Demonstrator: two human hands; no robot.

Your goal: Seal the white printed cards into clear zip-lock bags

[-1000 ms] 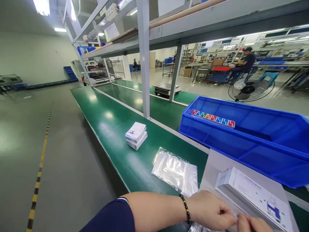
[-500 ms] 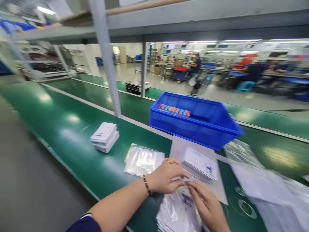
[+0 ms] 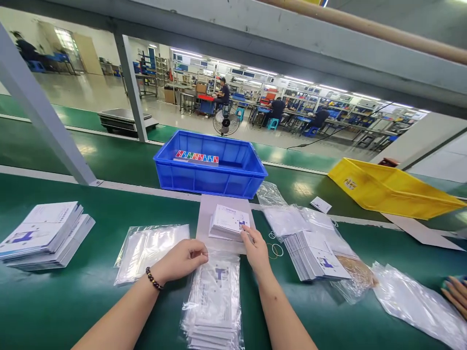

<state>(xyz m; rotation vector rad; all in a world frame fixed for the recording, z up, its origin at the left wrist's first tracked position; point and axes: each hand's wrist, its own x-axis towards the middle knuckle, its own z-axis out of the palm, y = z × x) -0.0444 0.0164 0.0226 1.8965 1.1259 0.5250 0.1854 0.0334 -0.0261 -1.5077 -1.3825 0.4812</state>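
On green bench point(image 3: 44, 306), left hand point(image 3: 184, 260) curled narrow at top of bagged booklets point(image 3: 215, 304), pinch unclear. Right hand point(image 3: 257, 249) touches corner of booklet stack point(image 3: 229, 218), hold unclear. Apparent booklet-handling step; separating one calls for light fingertip pinch.

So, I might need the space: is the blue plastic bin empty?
No, the blue plastic bin isn't empty: a red, green and blue printed strip sits inside.

The bin point(image 3: 211, 177) sits behind the booklet stack point(image 3: 229, 221), bagged booklets point(image 3: 215, 301) before it.
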